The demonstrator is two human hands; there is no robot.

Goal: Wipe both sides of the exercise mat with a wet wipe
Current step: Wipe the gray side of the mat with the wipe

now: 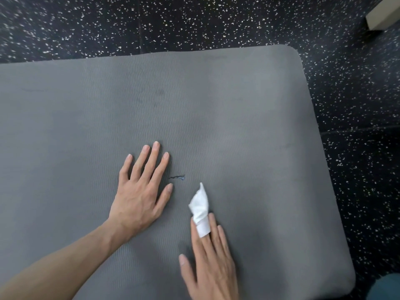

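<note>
A grey ribbed exercise mat (216, 100) lies flat on the floor and fills most of the view. My left hand (140, 191) rests palm down on it with fingers spread. My right hand (210, 263) lies flat to the right of it, with a white wet wipe (200, 205) wrapped round the index finger and sticking out past the fingertip onto the mat. A small dark squiggly mark (177, 177) sits on the mat between the left fingertips and the wipe's tip.
Black rubber floor with white speckles (216, 20) surrounds the mat at the back and right. A pale block-like object (383, 18) stands at the top right corner. Something teal (385, 287) shows at the bottom right edge.
</note>
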